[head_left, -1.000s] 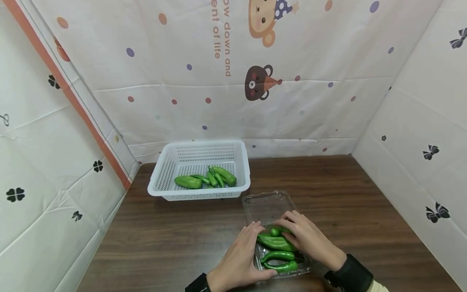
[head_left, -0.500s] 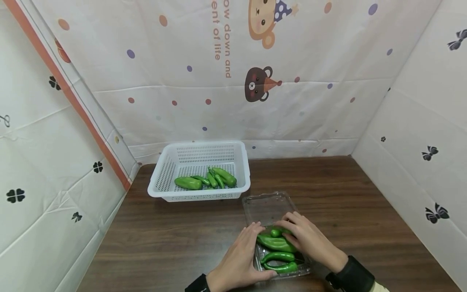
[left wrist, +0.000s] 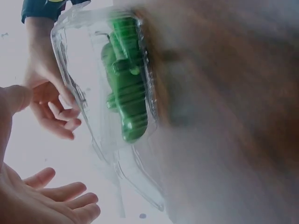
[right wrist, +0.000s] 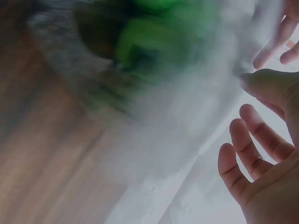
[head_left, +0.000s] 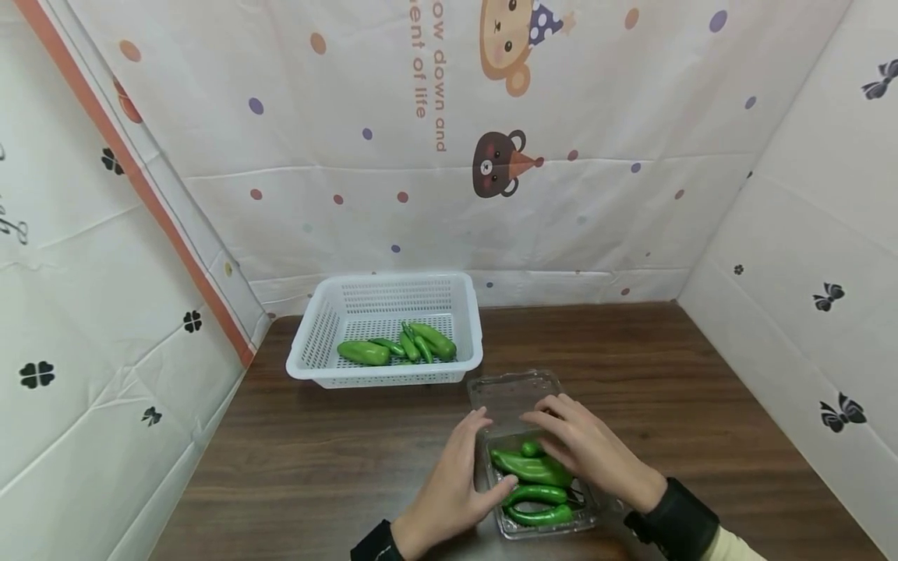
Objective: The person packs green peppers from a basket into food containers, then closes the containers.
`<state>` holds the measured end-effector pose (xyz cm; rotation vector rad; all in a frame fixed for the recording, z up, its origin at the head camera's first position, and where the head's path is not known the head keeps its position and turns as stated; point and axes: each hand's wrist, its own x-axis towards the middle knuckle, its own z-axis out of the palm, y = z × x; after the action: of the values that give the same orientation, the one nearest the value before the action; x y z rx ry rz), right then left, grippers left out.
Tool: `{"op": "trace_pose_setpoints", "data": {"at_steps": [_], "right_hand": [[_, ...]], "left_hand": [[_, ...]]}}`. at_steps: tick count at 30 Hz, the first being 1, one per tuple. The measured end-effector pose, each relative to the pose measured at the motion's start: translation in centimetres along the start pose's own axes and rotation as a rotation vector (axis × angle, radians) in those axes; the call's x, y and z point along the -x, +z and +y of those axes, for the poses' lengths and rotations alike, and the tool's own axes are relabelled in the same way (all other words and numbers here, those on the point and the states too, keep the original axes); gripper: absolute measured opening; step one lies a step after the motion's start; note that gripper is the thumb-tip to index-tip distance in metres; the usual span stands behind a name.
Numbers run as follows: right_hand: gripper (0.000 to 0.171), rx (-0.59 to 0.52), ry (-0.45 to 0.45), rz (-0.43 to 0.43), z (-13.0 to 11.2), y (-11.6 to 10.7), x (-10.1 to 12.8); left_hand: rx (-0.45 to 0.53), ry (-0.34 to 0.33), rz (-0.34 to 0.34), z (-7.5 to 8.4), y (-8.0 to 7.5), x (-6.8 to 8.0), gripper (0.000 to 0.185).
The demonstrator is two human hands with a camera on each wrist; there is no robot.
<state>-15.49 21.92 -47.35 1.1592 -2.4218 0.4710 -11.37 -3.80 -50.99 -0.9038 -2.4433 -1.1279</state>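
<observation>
So the whole setup sat on a dark wood counter (head_left: 337, 460) boxed in by patterned sheets, with lots of bare wood to the left of the hands and a narrower strip on the right before the side sheet. Back left there was a white perforated basket (head_left: 384, 327) with a few green peppers (head_left: 396, 347) lying in it, well apart from the hands. Close to the near edge sat the clear clamshell box (head_left: 535, 483), long axis running roughly away from the person, its hinged lid (head_left: 515, 393) lying open flat on the far side toward the basket. Inside the tray were more green peppers (head_left: 533, 467), lying mostly crosswise, left to right, stacked one in front of another. The left hand (head_left: 459, 475) sat just beside the box's left wall, fingers straight-ish and relaxed, holding nothing; whether it actually touched the plastic I couldn't tell. The right hand (head_left: 589, 452) hovered over the far right part of the tray near the hinge, fingers loosely spread, nothing gripped either. The left wrist view showed the same thing: both hands open, peppers packed in the tray. Both hands were about equally near the box, one per side, with the lid straight ahead of the fingertips. The right wrist view was too blurry to add much.
</observation>
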Motion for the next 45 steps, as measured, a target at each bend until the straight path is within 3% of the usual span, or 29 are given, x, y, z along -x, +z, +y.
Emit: {"op": "trace_pose_setpoints", "data": {"at_steps": [9,14,25,32,39,45], "right_hand": [[0.06,0.004,-0.051,-0.003,-0.7,-0.7,-3.6],[0.06,-0.01,-0.106,0.008,-1.3,-1.6,-5.5],[0.053,0.038,-0.15,0.075,-2.1,-2.0,-11.8],[0.048,0.032,-0.119,0.098,-2.0,-1.3,-16.1],[0.045,-0.003,-0.051,-0.015,-1.9,-0.2,-19.7],[0.043,-0.021,0.05,-0.173,-1.5,1.0,-22.5]], "left_hand": [[-0.005,0.052,0.222,-0.8,-0.8,-1.2,0.067],[-0.025,0.044,0.299,-1.4,-1.9,-1.6,0.067],[-0.107,-0.032,0.348,-2.8,-4.5,-1.5,0.072],[-0.18,-0.083,0.352,-3.7,-5.8,-1.6,0.072],[-0.224,-0.184,0.34,-4.5,-7.1,-1.5,0.071],[-0.249,-0.239,0.336,-5.3,-7.8,-1.4,0.069]]}}
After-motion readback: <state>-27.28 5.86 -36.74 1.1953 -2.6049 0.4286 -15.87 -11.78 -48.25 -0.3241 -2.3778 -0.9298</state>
